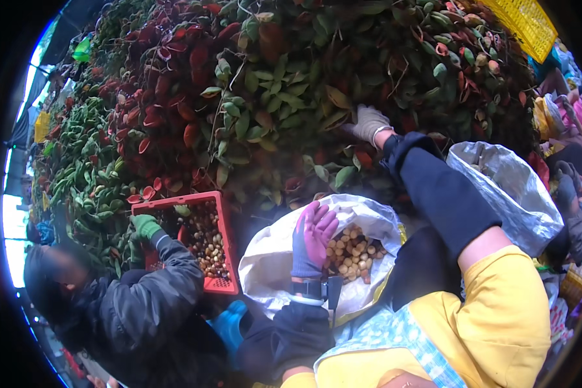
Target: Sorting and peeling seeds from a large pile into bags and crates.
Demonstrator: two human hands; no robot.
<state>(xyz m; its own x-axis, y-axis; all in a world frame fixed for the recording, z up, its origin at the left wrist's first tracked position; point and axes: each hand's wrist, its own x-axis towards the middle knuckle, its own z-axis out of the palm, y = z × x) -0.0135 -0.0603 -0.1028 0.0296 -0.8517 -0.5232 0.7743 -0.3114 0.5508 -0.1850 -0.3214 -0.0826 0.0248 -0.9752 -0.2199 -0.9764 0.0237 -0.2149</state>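
My left hand (314,237), in a purple and pink coated glove, is held palm up over an uncovered white woven sack (266,259). Its fingers are spread, with nothing in them. Round tan seeds (351,254) lie inside the sack, just right of the glove. Farther forward, my right hand (371,125) in a greyish-white glove reaches against a large heap of green and red seed pods (281,97). A brownish pod (337,120) lies by its fingertips; whether they grip it is unclear.
At left, a person in a dark jacket (145,300) works with a green-gloved hand (145,226) at a red plastic crate (228,286) of brown seeds. A silvery sack (524,194) stands right of my arm. A yellow crate (526,26) sits at upper right; other people are along the right edge.
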